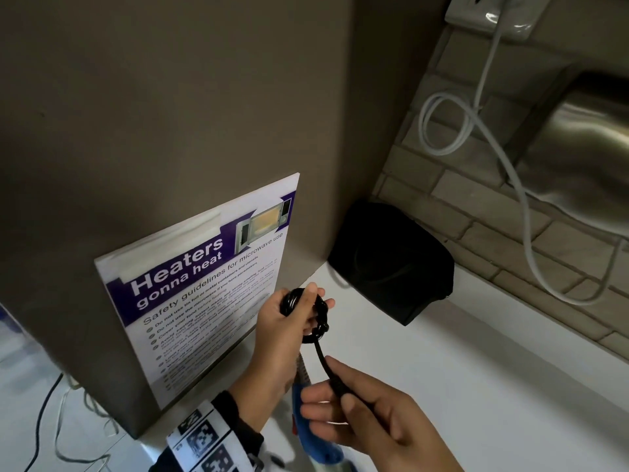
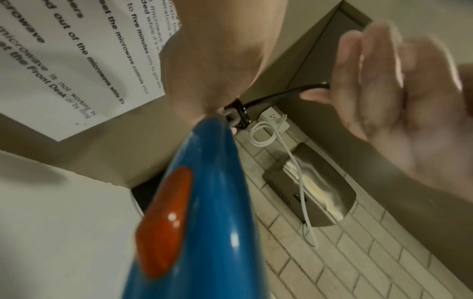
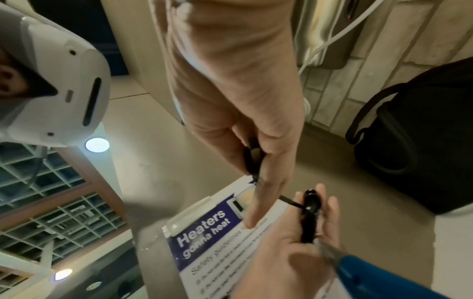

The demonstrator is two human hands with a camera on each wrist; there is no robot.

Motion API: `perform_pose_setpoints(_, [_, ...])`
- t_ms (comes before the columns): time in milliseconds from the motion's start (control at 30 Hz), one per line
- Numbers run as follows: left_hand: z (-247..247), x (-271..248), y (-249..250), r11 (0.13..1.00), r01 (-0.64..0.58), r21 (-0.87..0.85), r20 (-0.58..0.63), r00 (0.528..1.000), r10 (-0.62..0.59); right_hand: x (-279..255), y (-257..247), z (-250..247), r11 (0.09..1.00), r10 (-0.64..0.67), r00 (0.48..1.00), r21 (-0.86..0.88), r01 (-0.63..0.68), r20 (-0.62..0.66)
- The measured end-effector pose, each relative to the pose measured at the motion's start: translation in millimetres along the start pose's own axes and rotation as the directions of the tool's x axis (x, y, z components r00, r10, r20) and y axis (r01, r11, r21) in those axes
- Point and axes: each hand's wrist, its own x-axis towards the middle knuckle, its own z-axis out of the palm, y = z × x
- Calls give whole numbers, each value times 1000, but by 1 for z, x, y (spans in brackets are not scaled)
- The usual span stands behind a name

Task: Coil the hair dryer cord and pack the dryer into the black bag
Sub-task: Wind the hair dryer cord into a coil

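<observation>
My left hand [image 1: 306, 311] grips a small coil of black cord [image 1: 320, 323], wound in loops around its fingers. One strand runs down from the coil to my right hand [image 1: 337, 386], which pinches the cord's plug end [image 3: 252, 159] between thumb and fingers. The blue hair dryer [image 1: 306, 420] hangs below my left hand, between the two wrists. Its handle with an orange switch [image 2: 163, 222] fills the left wrist view. The black bag [image 1: 391, 264] stands on the white counter [image 1: 493, 386] in the corner, beyond the coil. I cannot tell whether the bag's mouth is open.
A grey cabinet side to the left carries a microwave safety poster [image 1: 204, 284]. A white cable [image 1: 476, 131] loops down the tiled wall from a socket [image 1: 490, 15], past a steel dispenser [image 1: 585, 148]. Thin wires [image 1: 61, 420] lie at the lower left.
</observation>
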Motion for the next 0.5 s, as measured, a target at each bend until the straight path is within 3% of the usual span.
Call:
perform_pose_setpoints(200, [0,-1,10,953,165,-254,75,986,-151,14,13,-15,940,29,999,-339,-34,-21])
perform_pose_setpoints(400, [11,-11,4,995,13,-102,72,997,-6,28,19,-7,928,22,999,-370,-36,-43])
perform_pose_setpoints(500, [10,-14,4,998,-23,-56,86,996,28,30,16,0,935,-58,996,-354,30,-67])
